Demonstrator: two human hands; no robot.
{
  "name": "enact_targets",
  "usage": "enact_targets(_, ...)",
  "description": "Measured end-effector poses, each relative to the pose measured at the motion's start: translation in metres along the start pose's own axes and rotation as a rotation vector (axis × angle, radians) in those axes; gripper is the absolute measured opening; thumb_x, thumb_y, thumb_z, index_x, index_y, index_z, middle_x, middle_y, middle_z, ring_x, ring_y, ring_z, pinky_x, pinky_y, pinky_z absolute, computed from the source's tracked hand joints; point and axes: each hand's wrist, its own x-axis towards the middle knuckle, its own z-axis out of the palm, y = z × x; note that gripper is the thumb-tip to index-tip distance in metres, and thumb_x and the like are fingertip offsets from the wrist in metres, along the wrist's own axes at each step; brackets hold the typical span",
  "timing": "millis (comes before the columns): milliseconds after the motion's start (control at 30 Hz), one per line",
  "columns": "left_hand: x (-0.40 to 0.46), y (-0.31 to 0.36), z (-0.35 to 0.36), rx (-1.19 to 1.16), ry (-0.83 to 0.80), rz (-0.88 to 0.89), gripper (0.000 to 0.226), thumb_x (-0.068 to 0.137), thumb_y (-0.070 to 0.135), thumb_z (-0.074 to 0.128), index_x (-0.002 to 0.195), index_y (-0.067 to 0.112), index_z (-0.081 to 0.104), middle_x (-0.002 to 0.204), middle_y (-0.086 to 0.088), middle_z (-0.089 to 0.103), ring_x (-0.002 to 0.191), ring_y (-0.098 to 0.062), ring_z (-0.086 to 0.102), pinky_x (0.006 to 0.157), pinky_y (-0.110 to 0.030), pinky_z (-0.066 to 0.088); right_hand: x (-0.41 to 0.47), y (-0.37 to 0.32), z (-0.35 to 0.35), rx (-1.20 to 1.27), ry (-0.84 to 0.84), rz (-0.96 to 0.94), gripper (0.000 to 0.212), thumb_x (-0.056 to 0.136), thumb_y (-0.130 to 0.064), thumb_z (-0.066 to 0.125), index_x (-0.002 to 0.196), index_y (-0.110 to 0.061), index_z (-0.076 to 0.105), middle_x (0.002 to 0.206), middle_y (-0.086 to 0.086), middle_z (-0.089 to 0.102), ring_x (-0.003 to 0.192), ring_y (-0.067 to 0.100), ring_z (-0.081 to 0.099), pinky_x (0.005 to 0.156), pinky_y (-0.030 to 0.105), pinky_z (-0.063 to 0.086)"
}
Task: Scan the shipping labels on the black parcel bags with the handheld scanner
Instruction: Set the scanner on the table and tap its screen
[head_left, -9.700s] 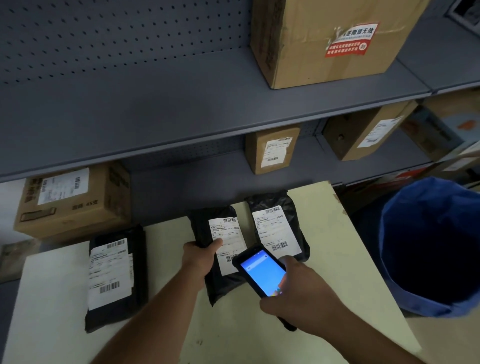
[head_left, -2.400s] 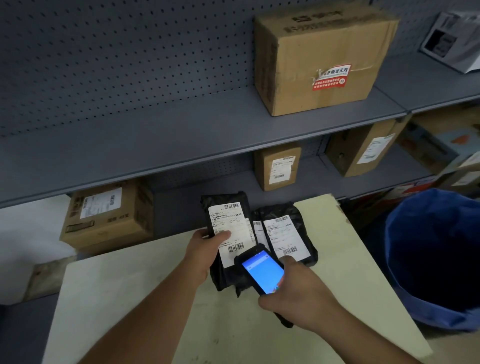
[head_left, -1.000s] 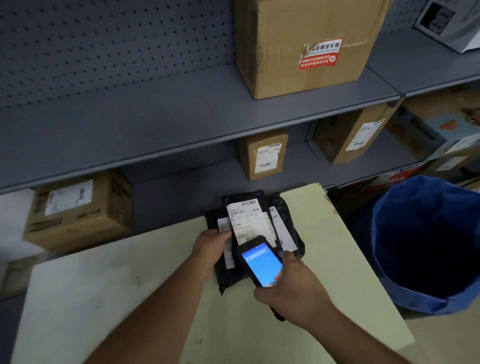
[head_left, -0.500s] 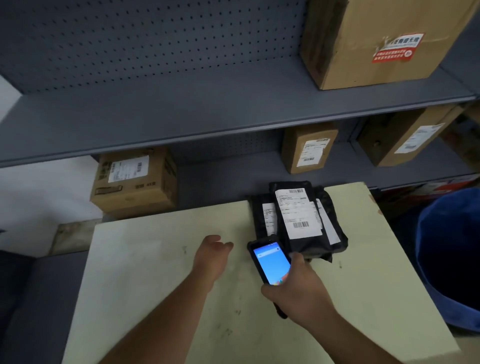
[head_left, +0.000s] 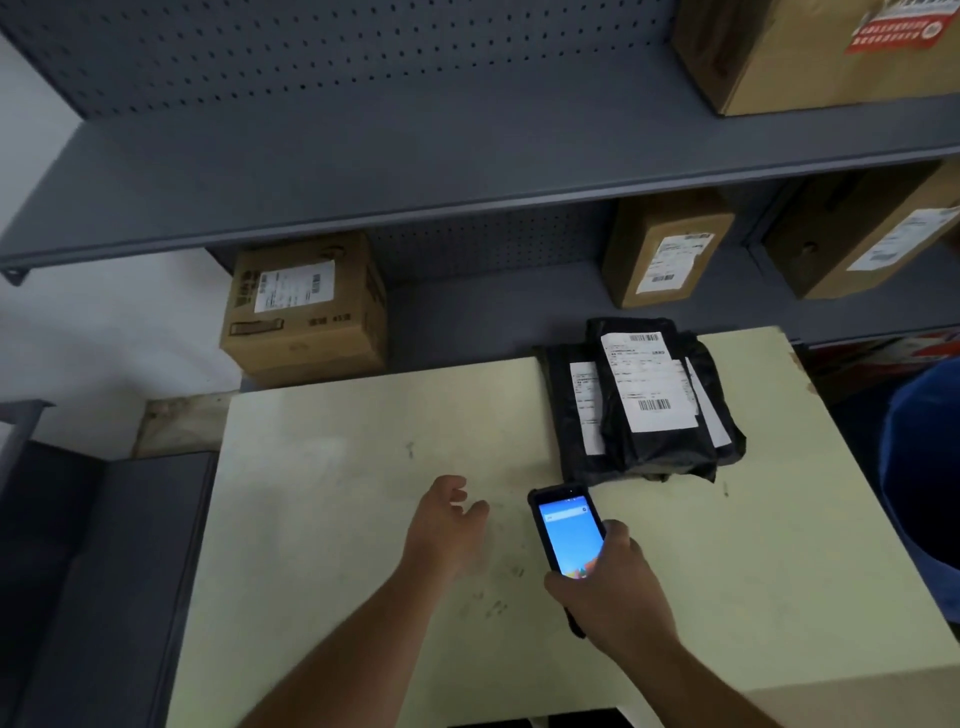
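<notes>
Black parcel bags (head_left: 644, 400) stacked at table's (head_left: 363, 467) far right edge, labels up; soft thin poly, likely light, slippery; best pinched at bag edge, clear of barcode; label print too small to read; right hand (head_left: 613, 597) wrapped round handheld scanner (head_left: 567, 535), blue screen lit; left hand (head_left: 441, 525) loosely spread, empty, over table.
</notes>
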Motion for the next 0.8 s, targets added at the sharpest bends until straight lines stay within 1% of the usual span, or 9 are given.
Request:
enact_targets(67,-0.003,-0.008,0.001,0.008,-0.014,-0.019,0.04,0.095,0.026,0.071,0.133,0.023,0.059,0.122,0.004,0.064,0.109,-0.02,0.068,0.084,-0.03,0.055,0.001,0.007,0.009,-0.004,0.004,0.03,0.069,0.069,-0.039,0.076,0.126,-0.021,0.044,0.104,-0.002,0.058,0.081,0.026,0.071,0.074,0.044,0.064)
enact_targets(133,-0.005,-0.015,0.003,0.025,-0.021,-0.021,0.041,0.093,0.026,0.07,0.133,0.024,0.059,0.122,0.004,0.063,0.111,-0.022,0.068,0.091,-0.039,0.06,0.003,0.015,0.019,-0.008,0.014,0.052,0.076,0.067,-0.043,0.075,0.132,-0.02,0.043,0.109,-0.001,0.059,0.086,0.03,0.073,0.081,0.047,0.064)
enact_targets(200,-0.006,-0.022,0.005,0.044,-0.023,-0.007,0.044,0.092,0.027,0.07,0.135,0.023,0.06,0.123,0.003,0.065,0.112,-0.021,0.068,0.095,-0.043,0.06,0.004,0.021,0.027,-0.037,0.034,0.065,0.077,0.071,-0.044,0.076,0.136,-0.019,0.043,0.115,0.001,0.061,0.096,0.031,0.071,0.09,0.046,0.06)
enact_targets(300,-0.007,-0.032,0.007,0.117,-0.019,0.02,0.044,0.094,0.026,0.069,0.136,0.022,0.059,0.127,0.003,0.065,0.113,-0.019,0.067,0.097,-0.036,0.056,0.008,0.03,0.039,-0.088,0.065,0.077,0.076,0.076,-0.046,0.077,0.138,-0.016,0.045,0.122,0.004,0.065,0.11,0.032,0.065,0.097,0.045,0.053)
enact_targets(433,-0.008,-0.043,0.011,0.163,-0.008,0.058,0.044,0.093,0.023,0.069,0.136,0.02,0.06,0.127,0.001,0.065,0.105,-0.016,0.065,0.088,-0.025,0.045,0.012,0.04,0.05,-0.144,0.095,0.084,0.078,0.077,-0.051,0.077,0.14,-0.016,0.045,0.13,0.004,0.067,0.118,0.03,0.061,0.102,0.044,0.051)
enact_targets(567,-0.011,-0.053,0.015,0.182,-0.008,0.082,0.043,0.094,0.022,0.068,0.136,0.019,0.059,0.123,0.0,0.063,0.103,-0.017,0.064,0.086,-0.026,0.046,0.016,0.051,0.056,-0.181,0.112,0.093,0.082,0.08,-0.052,0.078,0.145,-0.015,0.042,0.138,0.005,0.064,0.125,0.03,0.058,0.107,0.045,0.049)
enact_targets(667,-0.014,-0.058,0.017,0.156,0.002,0.083,0.046,0.093,0.019,0.069,0.137,0.02,0.057,0.118,0.001,0.062,0.101,-0.018,0.064,0.081,-0.025,0.043,0.018,0.056,0.058,-0.206,0.12,0.107,0.083,0.08,-0.052,0.077,0.146,-0.015,0.041,0.141,0.006,0.062,0.128,0.029,0.057,0.108,0.046,0.048)
enact_targets(800,-0.015,-0.062,0.018,0.142,0.008,0.08,0.047,0.092,0.019,0.068,0.137,0.023,0.055,0.119,0.0,0.062,0.101,-0.018,0.063,0.079,-0.026,0.043,0.02,0.059,0.062,-0.22,0.123,0.116,0.084,0.082,-0.053,0.077,0.147,-0.015,0.04,0.142,0.006,0.06,0.13,0.029,0.056,0.11,0.047,0.049)
